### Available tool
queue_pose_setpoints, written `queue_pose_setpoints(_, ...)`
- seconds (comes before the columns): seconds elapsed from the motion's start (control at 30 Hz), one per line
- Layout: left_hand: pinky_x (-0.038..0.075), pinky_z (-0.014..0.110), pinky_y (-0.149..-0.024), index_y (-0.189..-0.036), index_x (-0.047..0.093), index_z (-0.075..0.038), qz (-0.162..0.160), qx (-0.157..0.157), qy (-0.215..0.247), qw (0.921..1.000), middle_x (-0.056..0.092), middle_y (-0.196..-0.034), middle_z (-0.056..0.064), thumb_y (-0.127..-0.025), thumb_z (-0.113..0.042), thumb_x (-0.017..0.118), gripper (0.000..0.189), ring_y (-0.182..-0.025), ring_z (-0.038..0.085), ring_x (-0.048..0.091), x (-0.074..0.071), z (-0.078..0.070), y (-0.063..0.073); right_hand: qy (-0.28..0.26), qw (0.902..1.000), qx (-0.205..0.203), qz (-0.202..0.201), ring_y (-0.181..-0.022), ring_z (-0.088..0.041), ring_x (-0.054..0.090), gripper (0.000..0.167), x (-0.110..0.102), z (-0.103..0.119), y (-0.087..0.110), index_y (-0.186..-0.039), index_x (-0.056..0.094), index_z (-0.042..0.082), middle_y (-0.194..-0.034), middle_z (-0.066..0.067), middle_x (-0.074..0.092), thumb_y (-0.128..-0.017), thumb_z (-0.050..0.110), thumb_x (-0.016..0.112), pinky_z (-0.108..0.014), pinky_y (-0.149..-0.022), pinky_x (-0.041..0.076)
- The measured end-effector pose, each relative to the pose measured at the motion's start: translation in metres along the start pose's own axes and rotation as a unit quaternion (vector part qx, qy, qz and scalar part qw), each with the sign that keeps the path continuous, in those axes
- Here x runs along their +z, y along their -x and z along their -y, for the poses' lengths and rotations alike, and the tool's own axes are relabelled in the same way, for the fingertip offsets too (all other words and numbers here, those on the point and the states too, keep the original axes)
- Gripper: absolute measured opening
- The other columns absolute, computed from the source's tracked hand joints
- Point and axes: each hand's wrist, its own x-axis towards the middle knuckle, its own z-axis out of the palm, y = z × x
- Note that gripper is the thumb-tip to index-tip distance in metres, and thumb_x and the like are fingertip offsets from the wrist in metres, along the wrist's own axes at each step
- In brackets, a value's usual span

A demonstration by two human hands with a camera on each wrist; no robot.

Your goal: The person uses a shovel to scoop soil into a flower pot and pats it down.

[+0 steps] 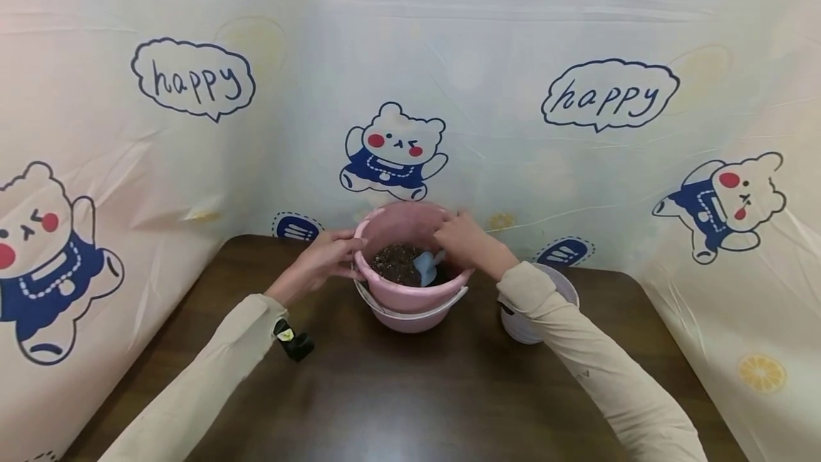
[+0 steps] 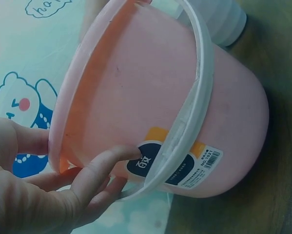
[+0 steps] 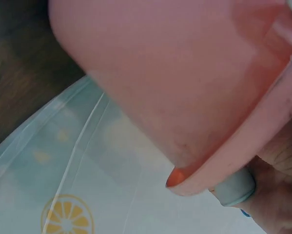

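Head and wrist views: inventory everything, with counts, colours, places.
Round plastic bucket: 1, pink, on table
Curved carry-handle: 1, white, across bucket's front
Sticker: 1, navy-orange-white, on bucket
Loose soil: 1 mass, dark brown, inside bucket
Small scoop: 1, light blue, inside bucket
Round container: 1, white, partly behind right sleeve
Wood-grain table: 1, brown, underneath
Printed sheeting: count unclear, pale, around table
Wrist device: 1, black, left cuff
Sleeves: 2, beige, both arms
Left hand: 1, gripping bucket
Right hand: 1, gripping scoop
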Motion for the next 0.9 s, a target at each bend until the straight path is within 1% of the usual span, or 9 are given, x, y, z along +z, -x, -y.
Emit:
queue_pose_setpoints(0.07, 0.066, 0.038, -0.087, -0.163, 0.034, -0.004, 0.002, -0.002, 0.003, 1.0000, 0.040, -0.158, 0.028, -0.110, -0.020, 0.053, 0.059, -0.104, 0.026, 0.068, 0.001, 0.001, -0.001, -0.003, 0.9999, -0.006, -0.008, -0.105, -0.032, 0.064, 0.016, 0.003, 0.002, 0.000, -0.101, 0.078, 0.007, -0.102, -0.010, 0.076, -0.089, 0.017, 0.082, -0.053, -0.093, 0.051)
queue_pose_setpoints(0.17, 0.066, 0.038, -0.087, -0.163, 0.033, -0.004, 0.003, -0.002, 0.001, 1.0000, 0.040, -0.158, 0.029, -0.109, -0.020, 0.053, 0.059, -0.102, 0.026, 0.068, 0.001, 0.001, -0.001, -0.013, 0.9998, 0.007, -0.015, -0.107, -0.033, 0.064, 0.016, 0.005, 0.006, -0.001, -0.102, 0.079, 0.008, -0.103, -0.009, 0.076, -0.089, 0.016, 0.083, -0.055, -0.097, 0.050)
queue_pose_setpoints(0.3, 0.066, 0.038, -0.086, -0.162, 0.034, -0.003, 0.001, 0.003, -0.008, 1.0000, 0.043, -0.153, 0.030, -0.109, -0.021, 0.053, 0.059, -0.093, 0.022, 0.070, 0.000, -0.001, 0.000, 0.021, 0.9992, 0.024, -0.024, -0.106, -0.031, 0.062, 0.006, 0.006, 0.011, -0.005, -0.098, 0.080, 0.013, -0.100, -0.007, 0.076, -0.093, 0.013, 0.077, -0.048, -0.089, 0.050)
queue_pose_setpoints(0.37, 0.066, 0.038, -0.086, -0.162, 0.035, -0.003, 0.003, 0.005, -0.009, 0.9999, 0.044, -0.151, 0.031, -0.109, -0.020, 0.052, 0.058, -0.088, 0.020, 0.070, 0.000, -0.001, 0.000, 0.048, 0.9982, 0.024, -0.026, -0.105, -0.030, 0.061, 0.006, 0.007, 0.012, -0.006, -0.095, 0.079, 0.014, -0.097, -0.007, 0.076, -0.094, 0.012, 0.074, -0.046, -0.085, 0.050)
queue_pose_setpoints(0.47, 0.066, 0.037, -0.085, -0.161, 0.036, -0.002, 0.004, 0.011, -0.015, 0.9998, 0.045, -0.150, 0.031, -0.109, -0.020, 0.052, 0.057, -0.087, 0.019, 0.070, 0.000, -0.001, 0.001, 0.052, 0.9983, 0.022, -0.017, -0.103, -0.029, 0.062, 0.005, 0.008, 0.011, -0.008, -0.093, 0.079, 0.015, -0.097, -0.006, 0.075, -0.093, 0.013, 0.074, -0.047, -0.084, 0.051)
queue_pose_setpoints(0.6, 0.066, 0.037, -0.086, -0.161, 0.037, -0.002, 0.001, 0.019, -0.023, 0.9996, 0.045, -0.150, 0.031, -0.110, -0.021, 0.051, 0.056, -0.088, 0.019, 0.070, 0.001, -0.004, 0.003, 0.032, 0.9992, 0.019, -0.014, -0.099, -0.028, 0.061, 0.003, 0.006, 0.008, -0.008, -0.093, 0.078, 0.015, -0.096, -0.006, 0.074, -0.093, 0.013, 0.075, -0.051, -0.083, 0.052)
queue_pose_setpoints(0.73, 0.066, 0.037, -0.086, -0.161, 0.035, -0.002, -0.001, 0.015, -0.020, 0.9997, 0.044, -0.152, 0.030, -0.110, -0.021, 0.051, 0.057, -0.092, 0.021, 0.069, 0.000, -0.003, 0.004, -0.008, 0.9996, 0.007, -0.025, -0.100, -0.029, 0.062, 0.003, 0.007, 0.007, -0.007, -0.093, 0.077, 0.012, -0.096, -0.007, 0.074, -0.090, 0.013, 0.079, -0.054, -0.083, 0.052)
queue_pose_setpoints(0.8, 0.066, 0.037, -0.085, -0.162, 0.034, -0.002, 0.001, 0.013, -0.021, 0.9997, 0.043, -0.152, 0.030, -0.110, -0.021, 0.050, 0.057, -0.094, 0.021, 0.069, 0.000, -0.002, 0.004, -0.023, 0.9992, -0.002, -0.031, -0.101, -0.030, 0.063, 0.008, 0.008, 0.007, -0.008, -0.093, 0.077, 0.011, -0.096, -0.008, 0.074, -0.088, 0.015, 0.081, -0.054, -0.084, 0.053)
queue_pose_setpoints(0.9, 0.066, 0.036, -0.085, -0.160, 0.037, 0.000, 0.000, 0.016, -0.022, 0.9996, 0.044, -0.150, 0.030, -0.110, -0.021, 0.050, 0.056, -0.094, 0.022, 0.068, 0.001, 0.000, 0.003, -0.033, 0.9989, -0.008, -0.030, -0.102, -0.029, 0.065, 0.008, 0.011, 0.005, -0.010, -0.092, 0.078, 0.012, -0.096, -0.007, 0.075, -0.088, 0.017, 0.082, -0.052, -0.086, 0.055)
